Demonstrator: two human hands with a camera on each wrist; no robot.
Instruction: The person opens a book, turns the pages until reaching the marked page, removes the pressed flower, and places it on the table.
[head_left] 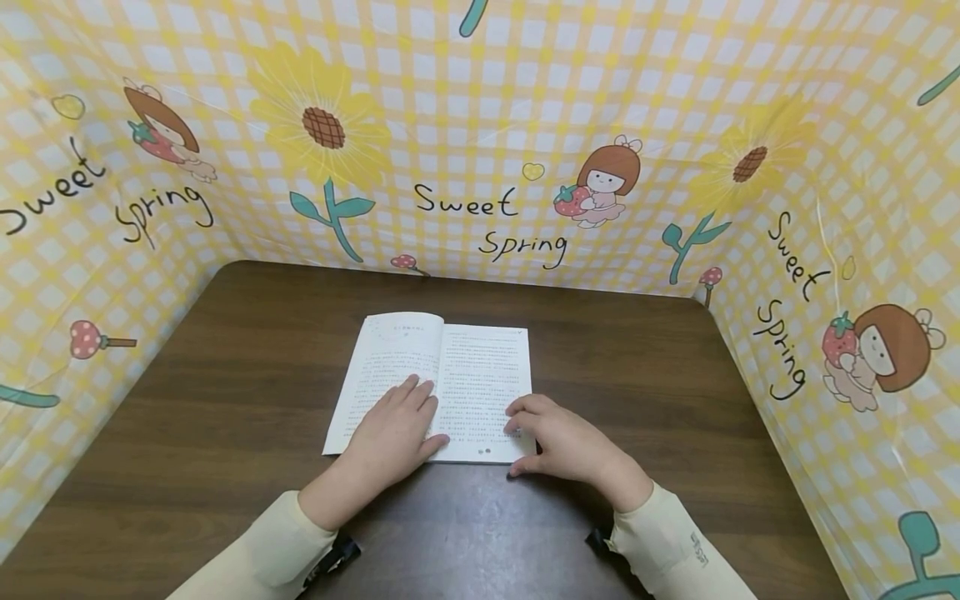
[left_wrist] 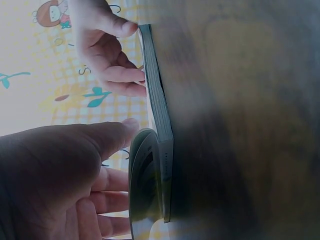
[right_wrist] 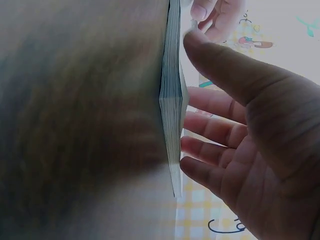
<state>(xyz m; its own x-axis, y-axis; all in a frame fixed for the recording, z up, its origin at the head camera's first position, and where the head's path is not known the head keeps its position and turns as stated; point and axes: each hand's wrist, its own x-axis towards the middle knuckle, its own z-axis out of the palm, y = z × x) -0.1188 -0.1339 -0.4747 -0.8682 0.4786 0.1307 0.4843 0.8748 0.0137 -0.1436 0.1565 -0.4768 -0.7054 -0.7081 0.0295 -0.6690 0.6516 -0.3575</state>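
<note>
An open book [head_left: 486, 367] with printed pages lies on the dark wooden table, its spine pointing away from me. My left hand [head_left: 396, 432] rests on the lower part of the left page, fingers extended toward the spine and thumb across the inner margin. At the lower right corner, my right hand [head_left: 564, 440] touches the right page with loosely bent fingers, its thumb beside the bottom edge. In the left wrist view, the thin left cover [left_wrist: 145, 185] bows upward. The thicker page block [right_wrist: 171, 115] shows edge-on in the right wrist view.
A yellow checked cloth [head_left: 465, 125] with flowers and cartoon girls stands as walls at the back and both sides. Brown wooden tabletop [head_left: 637, 358] surrounds the book. Dark straps [head_left: 341, 554] show at the cream sleeves [head_left: 262, 542].
</note>
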